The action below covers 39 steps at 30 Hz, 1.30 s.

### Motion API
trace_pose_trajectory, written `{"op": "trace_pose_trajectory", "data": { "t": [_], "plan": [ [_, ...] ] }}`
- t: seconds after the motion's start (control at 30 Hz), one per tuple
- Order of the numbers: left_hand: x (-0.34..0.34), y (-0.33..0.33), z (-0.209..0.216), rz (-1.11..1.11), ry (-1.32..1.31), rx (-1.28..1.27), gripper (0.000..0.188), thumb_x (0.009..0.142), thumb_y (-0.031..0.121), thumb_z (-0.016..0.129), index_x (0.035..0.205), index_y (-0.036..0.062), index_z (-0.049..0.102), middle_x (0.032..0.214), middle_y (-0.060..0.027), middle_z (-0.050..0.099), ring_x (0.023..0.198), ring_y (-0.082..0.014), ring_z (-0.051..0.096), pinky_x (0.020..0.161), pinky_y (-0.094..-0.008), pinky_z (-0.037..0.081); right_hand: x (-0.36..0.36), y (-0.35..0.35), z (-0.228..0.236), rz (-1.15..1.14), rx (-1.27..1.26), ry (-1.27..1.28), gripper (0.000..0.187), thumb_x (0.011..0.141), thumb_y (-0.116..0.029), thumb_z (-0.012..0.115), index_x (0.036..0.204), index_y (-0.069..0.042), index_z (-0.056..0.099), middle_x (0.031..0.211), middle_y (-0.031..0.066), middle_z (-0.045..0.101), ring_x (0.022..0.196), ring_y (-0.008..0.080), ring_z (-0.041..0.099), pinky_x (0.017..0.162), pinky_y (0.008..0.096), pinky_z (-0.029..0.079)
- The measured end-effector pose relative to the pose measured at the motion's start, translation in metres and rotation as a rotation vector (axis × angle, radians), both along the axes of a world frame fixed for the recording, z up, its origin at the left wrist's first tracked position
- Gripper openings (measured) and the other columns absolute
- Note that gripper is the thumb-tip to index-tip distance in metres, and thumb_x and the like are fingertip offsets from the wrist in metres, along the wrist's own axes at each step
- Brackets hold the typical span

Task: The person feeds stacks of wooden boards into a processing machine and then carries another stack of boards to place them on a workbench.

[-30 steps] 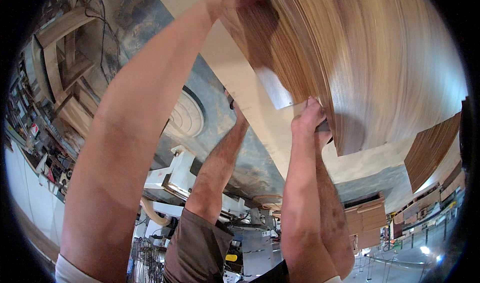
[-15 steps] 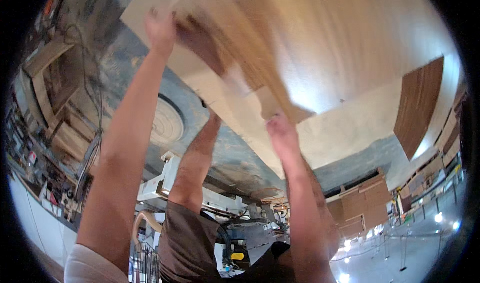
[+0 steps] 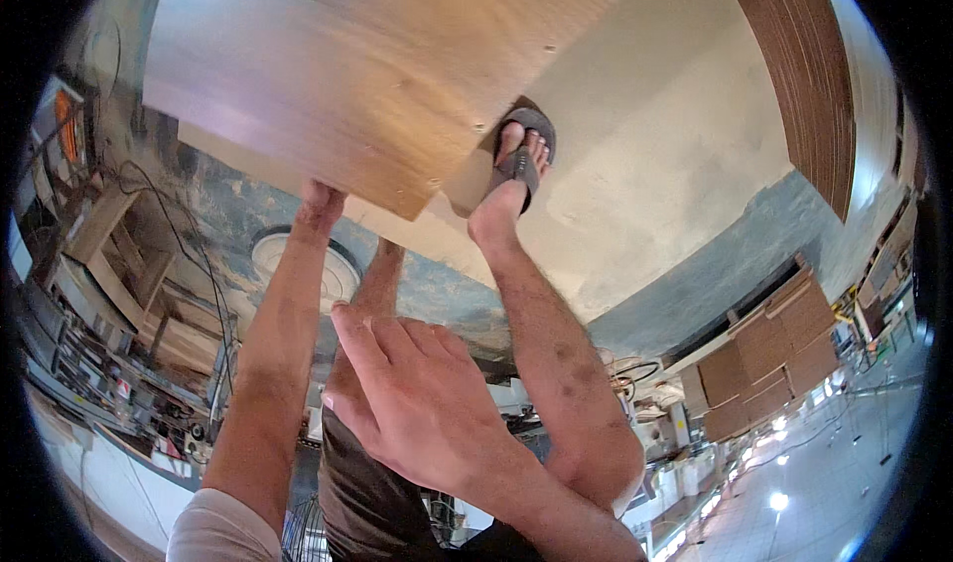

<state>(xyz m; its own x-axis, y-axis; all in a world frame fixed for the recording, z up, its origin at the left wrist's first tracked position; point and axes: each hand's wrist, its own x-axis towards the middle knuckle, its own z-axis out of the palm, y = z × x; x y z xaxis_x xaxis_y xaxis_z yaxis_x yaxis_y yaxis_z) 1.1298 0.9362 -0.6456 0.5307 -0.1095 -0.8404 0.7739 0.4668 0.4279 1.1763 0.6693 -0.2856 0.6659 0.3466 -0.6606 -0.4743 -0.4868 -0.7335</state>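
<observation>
A wood-grain panel point(image 3: 328, 75) fills the upper left, raised above a pale board point(image 3: 685, 135) on the floor. Its near edge is where my left hand point(image 3: 323, 205) grips it; the fingers are mostly hidden behind the panel. A few small marks or holes run along the panel's right edge. Closer to me, my right hand point(image 3: 417, 393) is in front of my legs, apart from the panel, holding nothing. Its fingers are stretched out, back of the hand upward.
My sandalled foot point(image 3: 523, 160) stands on the pale board beside the panel. A dark brown wood-grain panel point(image 3: 804, 85) is at the right. Brown cardboard point(image 3: 764, 363) lies farther right, a round white lid-like disc point(image 3: 308, 264) near my left wrist, and a wooden frame point(image 3: 109, 244) with cables at left.
The wood-grain panel has swung left, uncovering my foot and more of the pale board. My right hand has come away from it and moved down toward me. My left hand has moved lower.
</observation>
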Motion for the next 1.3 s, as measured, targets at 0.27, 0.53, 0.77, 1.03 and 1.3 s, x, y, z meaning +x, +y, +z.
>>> {"op": "trace_pose_trajectory", "data": {
  "t": [0.27, 0.53, 0.77, 1.03, 1.3],
  "plan": [
    [0.012, 0.043, 0.013, -0.351, 0.318, 0.545, 0.061, 0.092, 0.054, 0.049, 0.138, 0.0141, 0.044, 0.135, -0.0054, 0.05, 0.127, -0.0249, 0.045, 0.096, -0.051, 0.04, -0.006, -0.031, -0.015, -0.121, 0.0, 0.01, 0.057, 0.084, -0.028, 0.067, 0.128, 0.002, 0.047, 0.106, 0.0195, 0.059, 0.1, 0.0347, 0.059, 0.084, 0.0453, 0.046],
    [-0.026, -0.002, 0.137, -0.748, 0.413, 0.711, 0.055, 0.091, 0.05, 0.051, 0.136, 0.0177, 0.047, 0.135, -0.0061, 0.049, 0.122, -0.0249, 0.048, 0.096, -0.0541, 0.037, -0.045, -0.081, -0.027, -1.05, 0.258, 0.056, 0.048, 0.091, -0.027, 0.063, 0.129, 0.001, 0.051, 0.104, 0.0166, 0.065, 0.097, 0.0262, 0.064, 0.083, 0.0355, 0.052],
    [-0.129, -0.076, 0.298, -0.797, 0.238, 0.358, 0.049, 0.09, 0.042, 0.059, 0.128, 0.0113, 0.053, 0.124, -0.0055, 0.057, 0.112, -0.0207, 0.055, 0.094, -0.043, 0.04, -0.259, -0.144, 0.067, -1.686, 0.245, 0.002, 0.051, 0.095, -0.032, 0.06, 0.131, 0.001, 0.05, 0.11, 0.0116, 0.062, 0.096, 0.0203, 0.063, 0.086, 0.0359, 0.051],
    [-0.194, -0.11, 0.417, -0.845, 0.046, 0.386, 0.045, 0.089, 0.041, 0.062, 0.119, 0.0083, 0.058, 0.104, -0.003, 0.061, 0.095, -0.0178, 0.057, 0.077, -0.0361, 0.045, -0.613, -0.127, 0.203, -1.724, -0.267, 0.473, 0.026, 0.093, -0.031, 0.058, 0.106, -0.008, 0.059, 0.077, 0.0005, 0.058, 0.061, 0.011, 0.054, 0.052, 0.0269, 0.043],
    [-0.198, -0.072, 0.478, -0.924, -0.039, 0.542, 0.049, 0.088, 0.041, 0.063, 0.124, 0.0077, 0.057, 0.114, -0.0056, 0.061, 0.103, -0.0216, 0.058, 0.078, -0.04, 0.045, -0.751, -0.015, 0.206, -1.777, -0.196, 0.691, 0.038, 0.09, -0.029, 0.062, 0.117, -0.003, 0.062, 0.084, 0.0049, 0.064, 0.057, 0.014, 0.058, 0.047, 0.0312, 0.048]
  ]
}}
